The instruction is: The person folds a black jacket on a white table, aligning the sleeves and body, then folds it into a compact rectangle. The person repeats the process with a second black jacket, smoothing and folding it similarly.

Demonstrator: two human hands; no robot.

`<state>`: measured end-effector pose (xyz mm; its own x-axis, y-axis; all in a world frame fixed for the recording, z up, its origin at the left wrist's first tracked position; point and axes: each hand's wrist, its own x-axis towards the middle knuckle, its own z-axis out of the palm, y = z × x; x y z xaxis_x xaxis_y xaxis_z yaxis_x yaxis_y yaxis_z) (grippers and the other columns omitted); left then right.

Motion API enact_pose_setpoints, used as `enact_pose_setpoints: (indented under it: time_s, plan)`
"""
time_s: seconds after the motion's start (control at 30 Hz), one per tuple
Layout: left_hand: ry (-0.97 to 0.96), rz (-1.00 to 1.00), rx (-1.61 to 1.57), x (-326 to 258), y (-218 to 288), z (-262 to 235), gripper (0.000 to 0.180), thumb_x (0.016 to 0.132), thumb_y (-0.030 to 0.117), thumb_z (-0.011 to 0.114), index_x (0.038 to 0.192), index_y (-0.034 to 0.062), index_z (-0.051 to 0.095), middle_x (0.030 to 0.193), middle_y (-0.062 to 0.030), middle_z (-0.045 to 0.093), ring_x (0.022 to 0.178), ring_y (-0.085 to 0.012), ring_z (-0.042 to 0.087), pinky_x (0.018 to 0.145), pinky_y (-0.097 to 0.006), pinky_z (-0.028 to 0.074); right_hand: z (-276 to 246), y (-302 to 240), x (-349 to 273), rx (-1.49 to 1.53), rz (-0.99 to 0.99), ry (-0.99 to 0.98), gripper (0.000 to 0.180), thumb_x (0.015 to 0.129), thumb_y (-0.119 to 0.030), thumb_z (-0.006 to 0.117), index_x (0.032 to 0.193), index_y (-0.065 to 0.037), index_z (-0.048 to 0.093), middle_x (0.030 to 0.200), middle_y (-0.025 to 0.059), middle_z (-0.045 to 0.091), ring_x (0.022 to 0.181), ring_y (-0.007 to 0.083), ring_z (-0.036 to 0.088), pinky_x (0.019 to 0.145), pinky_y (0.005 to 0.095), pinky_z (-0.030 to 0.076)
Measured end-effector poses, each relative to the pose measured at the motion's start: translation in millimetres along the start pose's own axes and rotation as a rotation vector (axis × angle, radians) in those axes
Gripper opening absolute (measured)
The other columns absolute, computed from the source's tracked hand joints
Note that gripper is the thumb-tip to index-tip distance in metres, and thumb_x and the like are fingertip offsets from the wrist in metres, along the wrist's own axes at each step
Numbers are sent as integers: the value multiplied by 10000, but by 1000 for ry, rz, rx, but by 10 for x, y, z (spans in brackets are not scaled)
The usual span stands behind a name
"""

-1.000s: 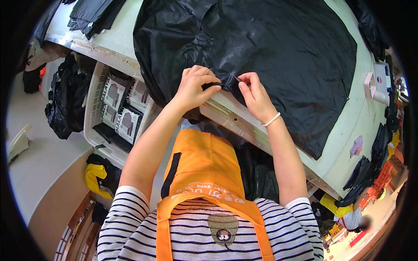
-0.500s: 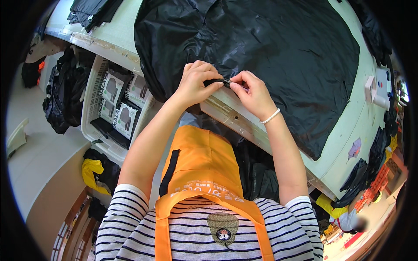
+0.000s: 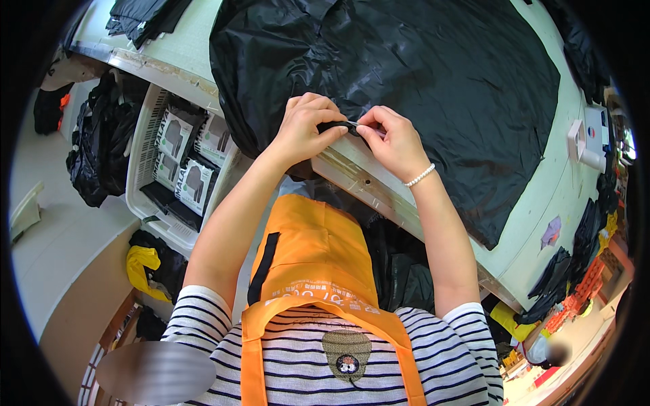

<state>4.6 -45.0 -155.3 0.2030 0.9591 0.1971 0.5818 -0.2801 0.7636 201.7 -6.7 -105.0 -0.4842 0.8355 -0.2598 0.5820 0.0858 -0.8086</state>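
Note:
A large piece of shiny black fabric (image 3: 420,101), like a thin raincoat material, is spread over the pale table and hangs a little over its near edge. My left hand (image 3: 308,128) is closed on a bunched fold of it, thumb against fingers. Close beside it, my right hand (image 3: 393,139), with a white bead bracelet at the wrist, pinches at the same fold. A thin, shiny, greyish piece shows between the right fingertips; its kind is too small to make out. Both hands are just above the table's near edge, almost touching.
Left of the table stands a white plastic basket (image 3: 142,162) with several flat packs. Folded dark garments (image 3: 145,17) lie at the table's far left. A white-grey device (image 3: 592,139) sits at the right edge, near a purple scrap (image 3: 551,230). A dark bag (image 3: 101,142) rests at left.
My right hand has shifted slightly up and its fingers have drawn closer together; less of the thin shiny piece shows. My left hand keeps its hold on the fold.

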Motion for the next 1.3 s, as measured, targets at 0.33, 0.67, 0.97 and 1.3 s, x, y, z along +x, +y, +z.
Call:
enact_pose_setpoints:
  time_s: [0.33, 0.67, 0.97, 1.3]
  plan:
    - [450, -186, 312, -539, 206, -345, 365, 687, 44, 736, 1040, 45, 644, 1102, -114, 586, 1059, -276, 534, 922, -360, 411, -1347, 1738, -1525, -171, 296, 1022, 276, 883, -191, 652, 1087, -22, 574, 968, 72, 634, 877, 151, 605, 798, 279, 488]
    - [556, -1239, -557, -1048, -235, -190, 791, 886, 462, 604, 1432, -6, 274, 1285, -112, 494, 1183, -159, 454, 1004, -309, 342, -2438, 4014, -4266, -659, 1414, 1137, 402, 840, -265, 655, 1143, -10, 587, 987, 182, 660, 939, 338, 620, 836, 402, 487]
    - [608, -1138, -898, -1306, -532, -17, 797, 856, 633, 523, 1370, 41, 378, 1364, -44, 439, 1198, -172, 431, 979, -313, 342, -1207, 1994, -3175, -165, 358, 803, 646, 793, -251, 719, 1354, -80, 448, 1018, 122, 503, 968, 269, 486, 944, 394, 373]
    - [536, -844, -1232, -1208, -159, -1528, 593, 940, 491, 455, 1272, 1, 493, 1289, -164, 539, 1178, -304, 528, 1053, -435, 362, -797, 1720, -3695, -479, 262, 657, 492, 603, 85, 625, 1039, -136, 688, 964, 127, 459, 960, 331, 460, 876, 406, 409]
